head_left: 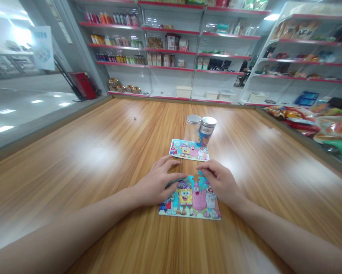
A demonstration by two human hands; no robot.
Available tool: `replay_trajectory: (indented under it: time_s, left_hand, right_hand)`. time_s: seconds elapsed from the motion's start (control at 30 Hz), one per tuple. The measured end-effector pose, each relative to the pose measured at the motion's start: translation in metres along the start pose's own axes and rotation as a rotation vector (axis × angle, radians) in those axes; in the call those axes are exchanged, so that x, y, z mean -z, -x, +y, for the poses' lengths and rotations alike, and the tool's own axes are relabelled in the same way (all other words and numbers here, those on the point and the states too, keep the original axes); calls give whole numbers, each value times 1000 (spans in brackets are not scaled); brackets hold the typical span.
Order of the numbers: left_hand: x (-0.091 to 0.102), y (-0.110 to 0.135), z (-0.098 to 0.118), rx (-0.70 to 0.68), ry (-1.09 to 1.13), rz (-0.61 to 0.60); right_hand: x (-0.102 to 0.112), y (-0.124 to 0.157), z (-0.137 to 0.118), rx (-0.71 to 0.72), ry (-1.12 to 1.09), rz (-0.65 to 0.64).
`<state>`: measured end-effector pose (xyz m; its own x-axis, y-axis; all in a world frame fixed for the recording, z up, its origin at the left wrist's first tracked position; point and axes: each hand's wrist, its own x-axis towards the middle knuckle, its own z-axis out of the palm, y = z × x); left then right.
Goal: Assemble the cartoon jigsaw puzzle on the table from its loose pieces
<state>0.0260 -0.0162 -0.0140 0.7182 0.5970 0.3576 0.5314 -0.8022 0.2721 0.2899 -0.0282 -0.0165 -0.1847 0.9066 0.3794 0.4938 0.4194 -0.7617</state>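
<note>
A cartoon jigsaw puzzle [185,201] lies flat on the wooden table between my hands, with a notch-like gap along its far edge. My left hand [159,182] rests over the puzzle's upper left part, its fingers apart and the index finger reaching along the far edge. At the upper right, my right hand [221,180] pinches a small blue puzzle piece [200,172] between thumb and fingers, just above the gap. The hand covers part of that piece and the puzzle's right corner. Beyond both hands lies a reference picture card [189,151] with the same cartoon figures.
A clear jar [192,131] with a silver lid and a printed can [206,133] stand at the card's far edge. One tiny object [135,118] lies far left on the table [116,152]. Packaged goods [302,121] line the right side; stocked shelves [171,49] stand behind.
</note>
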Motion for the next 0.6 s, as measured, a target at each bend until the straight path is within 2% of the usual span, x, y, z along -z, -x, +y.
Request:
replay_trajectory:
  time_s: [0.1,0.3,0.6]
  left_hand:
    - [1,0,0,6,0,-7]
    - [1,0,1,6,5,-11]
    - [5,-1,7,-69,-4,-35]
  right_hand:
    - [-5,6,-4,43,-2,-33]
    - [-9,7,-2,-45,-38,-25]
    - [-12,1,-9,-46,-8,-16]
